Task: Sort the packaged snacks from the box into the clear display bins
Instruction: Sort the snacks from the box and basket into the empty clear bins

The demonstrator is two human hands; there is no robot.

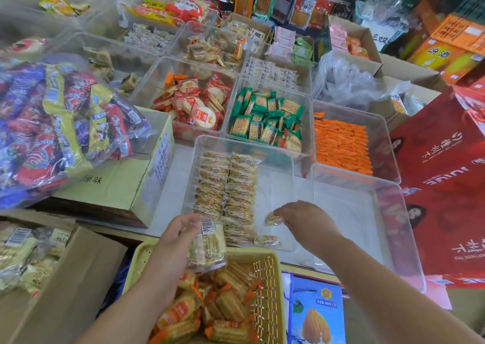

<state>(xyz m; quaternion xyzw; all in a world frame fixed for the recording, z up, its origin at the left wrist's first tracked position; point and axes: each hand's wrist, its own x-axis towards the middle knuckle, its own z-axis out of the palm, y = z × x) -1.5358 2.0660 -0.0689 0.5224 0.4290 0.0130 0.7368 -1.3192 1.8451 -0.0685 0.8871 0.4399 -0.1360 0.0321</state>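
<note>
My left hand [175, 234] grips a clear bag of small cracker packets [207, 246] over a yellow basket [267, 291] full of orange-wrapped snacks. My right hand [304, 219] pinches one small beige snack packet [273, 219] inside the nearest clear bin [286, 159]. That bin holds two neat rows of the same beige packets [225, 186] along its left side, and one loose packet [265, 240] lies at its near edge.
An empty clear bin [367, 212] stands to the right. Further bins hold orange packets [341, 144], green packets [267, 120] and red rice crackers [196, 102]. A cardboard box [126, 183] with a big candy bag [60, 123] sits left. Red cartons [446, 186] stand right.
</note>
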